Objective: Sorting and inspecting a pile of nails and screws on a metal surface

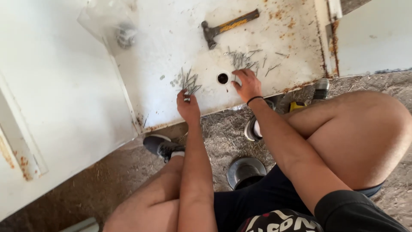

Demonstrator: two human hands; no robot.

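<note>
Your left hand [188,106] has its grip clenched on a bunch of nails [189,83], their points fanning up over the rusty white metal panel [171,38] lying on the ground. Your right hand [246,84] rests open on the panel just beside the round hole [222,78], fingertips touching the loose scattered nails [245,59]. A hammer [227,27] lies farther up the panel, well apart from both hands.
</note>
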